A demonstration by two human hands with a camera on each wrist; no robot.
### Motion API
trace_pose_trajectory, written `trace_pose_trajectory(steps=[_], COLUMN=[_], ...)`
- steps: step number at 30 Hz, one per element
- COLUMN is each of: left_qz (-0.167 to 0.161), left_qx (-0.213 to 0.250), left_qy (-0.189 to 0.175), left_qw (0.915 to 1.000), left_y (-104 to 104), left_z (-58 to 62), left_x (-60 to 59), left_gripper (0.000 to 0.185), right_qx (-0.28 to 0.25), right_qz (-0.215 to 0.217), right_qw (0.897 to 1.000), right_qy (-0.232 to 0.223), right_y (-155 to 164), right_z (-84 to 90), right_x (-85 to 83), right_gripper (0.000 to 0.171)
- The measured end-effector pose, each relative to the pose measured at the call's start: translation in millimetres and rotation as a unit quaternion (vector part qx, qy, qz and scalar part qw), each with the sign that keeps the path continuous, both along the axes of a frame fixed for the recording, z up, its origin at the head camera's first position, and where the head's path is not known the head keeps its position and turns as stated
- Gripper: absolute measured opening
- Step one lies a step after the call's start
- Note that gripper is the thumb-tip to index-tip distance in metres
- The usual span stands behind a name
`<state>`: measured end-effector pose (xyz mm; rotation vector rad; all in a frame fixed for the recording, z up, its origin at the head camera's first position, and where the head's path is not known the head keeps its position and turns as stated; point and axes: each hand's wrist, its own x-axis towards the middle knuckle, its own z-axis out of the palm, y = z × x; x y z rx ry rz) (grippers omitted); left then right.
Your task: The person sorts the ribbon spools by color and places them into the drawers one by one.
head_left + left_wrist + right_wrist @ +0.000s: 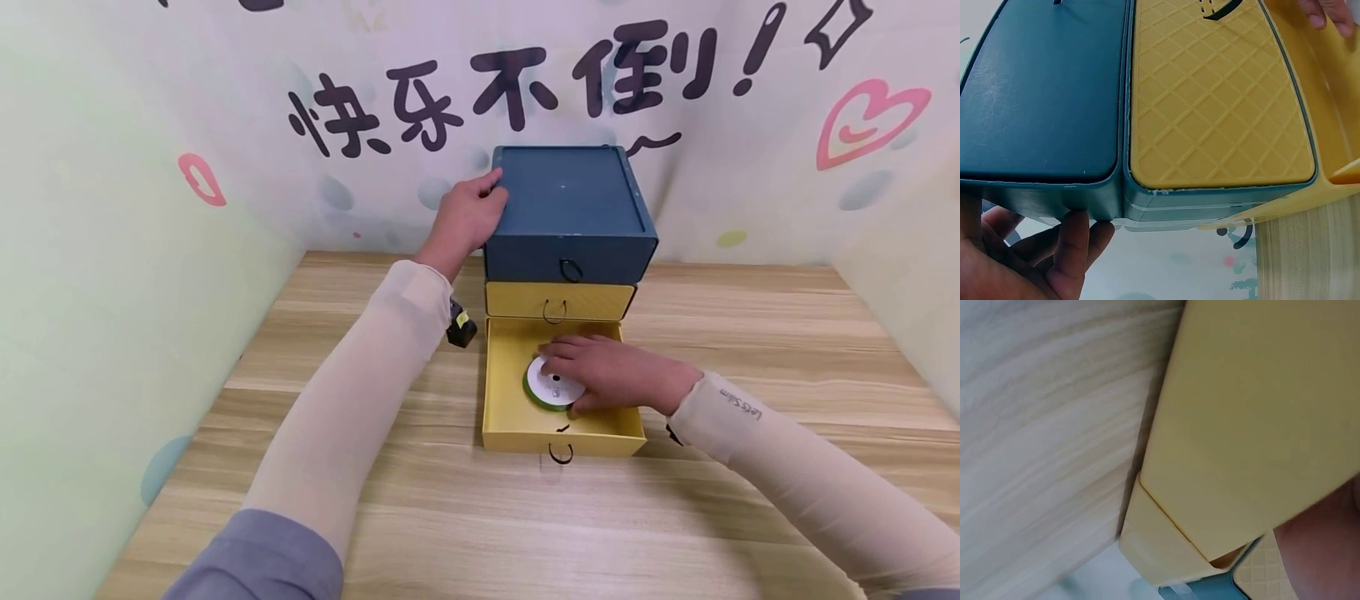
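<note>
A small drawer cabinet [570,208] with a dark blue top stands at the back of the wooden table [735,333]. My left hand [467,215] grips its top left edge, fingers curled over the rim [1079,240]. The bottom yellow drawer [510,417] is pulled out toward me. Inside it lies a white spool of green ribbon [551,385], and my right hand [611,373] holds it from above, fingers curled over it. The middle yellow drawer [558,300] is closed. The right wrist view shows only the yellow drawer wall [1260,425] close up.
Printed backdrop walls close in the table at the back and on both sides. A small black object with a yellow tag [461,327] sits by my left forearm. Black loop pulls [559,452] hang from each drawer front.
</note>
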<state>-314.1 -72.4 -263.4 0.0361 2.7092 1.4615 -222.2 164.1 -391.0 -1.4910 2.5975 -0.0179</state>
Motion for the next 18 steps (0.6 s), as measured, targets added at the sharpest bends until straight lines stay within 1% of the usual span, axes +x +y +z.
trace_pose_trajectory(steps=[2,5,9,12,14,18], left_qz=[0.000,-0.001,0.000,0.002,0.001,0.002], left_qx=[-0.001,-0.002,-0.004,-0.005,-0.006,-0.006], left_qy=[0.000,-0.001,-0.001,0.000,0.001,0.002], left_qw=[1.0000,1.0000,1.0000,1.0000,1.0000,1.0000], left_y=[0,0,1,1,0,0], left_z=[-0.2,-0.3,-0.4,-0.7,-0.3,0.6], left_x=[-0.1,-0.3,-0.9,-1.4,-1.2,-0.7], left_gripper=[0.048,0.048,0.048,0.048,0.048,0.048], right_qx=[-0.003,-0.017,-0.050,-0.076,-0.083,-0.079], right_qz=[-0.002,-0.010,-0.015,-0.018,-0.025,-0.030], right_qw=[1.000,1.000,0.998,0.996,0.994,0.991], right_qy=[0.008,0.022,0.042,0.053,0.061,0.103], right_y=[1,4,9,14,17,19], right_z=[3.0,12.4,28.4,37.1,40.8,40.9], right_x=[1.8,6.4,14.4,21.5,27.7,40.5], right_gripper=[0.068,0.066,0.059,0.054,0.055,0.063])
